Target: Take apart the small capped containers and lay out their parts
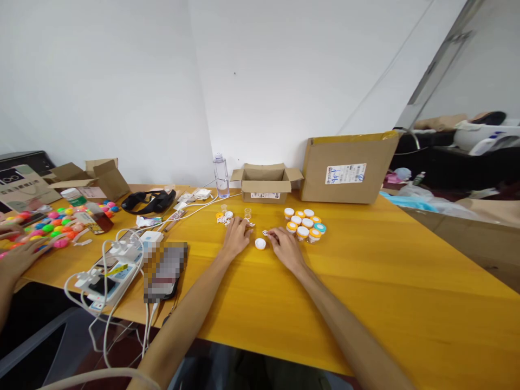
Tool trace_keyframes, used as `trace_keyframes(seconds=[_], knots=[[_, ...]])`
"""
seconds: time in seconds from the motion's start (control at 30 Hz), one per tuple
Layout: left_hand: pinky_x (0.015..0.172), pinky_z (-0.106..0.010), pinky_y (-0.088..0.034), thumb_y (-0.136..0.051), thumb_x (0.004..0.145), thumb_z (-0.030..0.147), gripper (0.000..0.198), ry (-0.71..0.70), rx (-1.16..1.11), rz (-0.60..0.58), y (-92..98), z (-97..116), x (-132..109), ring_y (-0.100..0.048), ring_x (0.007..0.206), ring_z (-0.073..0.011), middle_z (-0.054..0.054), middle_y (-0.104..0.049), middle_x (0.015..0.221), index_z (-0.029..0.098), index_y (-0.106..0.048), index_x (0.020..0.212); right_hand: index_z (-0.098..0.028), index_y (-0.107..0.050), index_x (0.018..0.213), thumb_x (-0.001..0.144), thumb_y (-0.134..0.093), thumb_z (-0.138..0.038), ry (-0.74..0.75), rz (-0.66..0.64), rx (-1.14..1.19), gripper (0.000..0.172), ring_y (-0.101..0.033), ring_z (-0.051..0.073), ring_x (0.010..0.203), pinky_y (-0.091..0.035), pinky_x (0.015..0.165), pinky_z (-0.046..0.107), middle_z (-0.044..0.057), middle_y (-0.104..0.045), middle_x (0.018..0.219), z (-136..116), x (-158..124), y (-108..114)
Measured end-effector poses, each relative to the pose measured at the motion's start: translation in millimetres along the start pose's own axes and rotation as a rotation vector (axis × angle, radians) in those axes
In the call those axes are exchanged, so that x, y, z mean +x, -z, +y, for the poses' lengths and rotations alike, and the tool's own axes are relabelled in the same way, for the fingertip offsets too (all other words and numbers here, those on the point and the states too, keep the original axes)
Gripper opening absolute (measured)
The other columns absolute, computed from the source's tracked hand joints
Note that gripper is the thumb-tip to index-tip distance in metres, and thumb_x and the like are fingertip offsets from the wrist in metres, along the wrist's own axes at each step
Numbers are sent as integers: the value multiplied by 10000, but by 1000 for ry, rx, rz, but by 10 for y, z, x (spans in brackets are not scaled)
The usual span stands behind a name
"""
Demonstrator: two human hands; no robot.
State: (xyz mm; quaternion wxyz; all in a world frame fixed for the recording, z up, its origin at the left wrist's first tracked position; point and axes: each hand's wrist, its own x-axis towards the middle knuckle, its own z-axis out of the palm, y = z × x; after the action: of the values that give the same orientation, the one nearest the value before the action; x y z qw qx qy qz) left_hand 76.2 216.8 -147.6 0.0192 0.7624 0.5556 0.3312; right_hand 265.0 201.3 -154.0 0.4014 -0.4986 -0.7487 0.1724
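My right hand (287, 247) pinches a small white disc with dark holes (265, 233) between thumb and fingertips, just above the table. Below it and to the left sits a small white round cap (260, 244) with an orange lower edge. My left hand (237, 237) reaches forward with its fingers stretched out and apart, close to a little white piece (252, 224). Beyond its fingertips is a small clear cup (247, 213). Left of that hand lies a pile of small white perforated pieces (223, 219), next to a white lid (229, 215).
Several small jars with white, orange and teal lids (302, 233) stand right of my hands. Behind are an open cardboard box (266, 189), a large carton (345, 173) and a clear bottle (221, 176). Power strips (117, 281), a phone (166, 271) and another person's hands (20, 254) are left.
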Motion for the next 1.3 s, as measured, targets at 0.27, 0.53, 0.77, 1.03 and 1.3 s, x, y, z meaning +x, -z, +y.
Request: trace_keyframes(seconds=[0.27,0.53,0.77,1.03,1.3], knots=[[953,-413,-434,-591,874,185,206,-21,41,-11,2,18,-19,-507,1071,-257,-75,-546,1082,251,-653,1058,-241,-693,1047,912,-411,-142,139,-75,16,328,-623,225,983,-485,902,379,68,-711,1037,79,15,-57],[932,-394,-443,-550,877,132,186,-148,-39,22,52,82,-3,-513,1033,-237,-66,-563,1041,238,-648,994,-256,-681,1092,920,-408,-168,181,-94,56,335,-630,239,1028,-491,931,415,66,-713,1097,77,15,-60],[897,-385,-445,-537,889,138,183,-234,-11,-113,69,110,-29,-512,1007,-232,-69,-577,1055,239,-664,973,-249,-659,959,915,-477,-252,163,-63,86,187,-635,229,953,-502,876,382,53,-707,985,4,-4,-11],[944,-391,-448,-528,916,194,220,-221,14,-130,5,24,-30,-527,1045,-232,-72,-570,1138,250,-644,1094,-252,-643,941,838,-634,-355,156,-145,87,146,-633,213,892,-502,828,349,32,-682,934,-108,-34,32],[983,-403,-445,-543,873,141,285,-207,-12,-73,24,61,-14,-535,1092,-243,-82,-573,1186,240,-623,1128,-253,-630,1047,713,-759,-321,198,-215,128,365,-622,242,956,-496,858,399,46,-665,1030,-59,-42,21]])
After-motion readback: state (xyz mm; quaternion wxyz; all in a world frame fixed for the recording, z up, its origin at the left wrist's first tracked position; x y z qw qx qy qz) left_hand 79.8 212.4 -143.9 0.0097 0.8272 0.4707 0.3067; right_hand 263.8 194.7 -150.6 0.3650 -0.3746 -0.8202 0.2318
